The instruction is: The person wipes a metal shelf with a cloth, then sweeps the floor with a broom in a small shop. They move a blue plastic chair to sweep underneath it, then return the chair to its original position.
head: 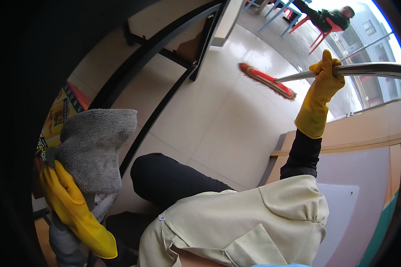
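Note:
My left hand (65, 197), in a yellow rubber glove, is at the lower left and holds a fluffy grey cloth (93, 150) by its left side. The cloth hangs in folds beside colourful printed packages; part of it is hidden by the hand. At the upper right my right hand (324, 80), in a matching glove, is closed around the metal handle (371, 70) of a broom. The broom's red head (267, 83) with reddish-brown bristles lies over the pale tiled floor, farther out than the hand.
A black metal frame (173, 96) runs beside my knee (167, 177). Printed packages (58, 116) are at far left. A wood-edged panel (351, 140) stands at right. Beyond the doorway a person (330, 20) sits on a red chair (329, 28) near blue furniture legs (292, 23).

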{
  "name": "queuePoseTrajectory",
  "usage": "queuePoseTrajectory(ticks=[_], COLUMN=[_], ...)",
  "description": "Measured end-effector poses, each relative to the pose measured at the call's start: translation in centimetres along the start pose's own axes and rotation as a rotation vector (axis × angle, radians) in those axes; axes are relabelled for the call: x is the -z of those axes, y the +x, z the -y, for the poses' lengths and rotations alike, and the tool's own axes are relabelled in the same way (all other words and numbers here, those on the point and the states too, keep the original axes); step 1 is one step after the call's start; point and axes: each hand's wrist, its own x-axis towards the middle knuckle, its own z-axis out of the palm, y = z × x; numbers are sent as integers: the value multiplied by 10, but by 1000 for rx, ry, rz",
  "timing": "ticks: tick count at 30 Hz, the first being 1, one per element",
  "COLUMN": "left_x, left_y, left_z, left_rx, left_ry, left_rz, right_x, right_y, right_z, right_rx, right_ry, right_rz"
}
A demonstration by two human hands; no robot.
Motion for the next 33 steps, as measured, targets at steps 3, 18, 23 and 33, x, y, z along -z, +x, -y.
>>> queuePoseTrajectory(ticks=[3,18,23,33], left_x=[1,4,-1,27], left_y=[-9,-1,1,-18], left_z=[1,4,-10,-18], left_rx=[-131,-58,-150,-31], left_ry=[188,51,170,324], left_rz=[-48,-42,-84,-3], right_x=[-15,-16,-3,24], right_y=[-24,-33,17,14], right_z=[33,-134,9,-78], right_rx=[-99,227,149,-119], right_ry=[71,-36,-41,-57], right_rz=[44,66,-109,-57])
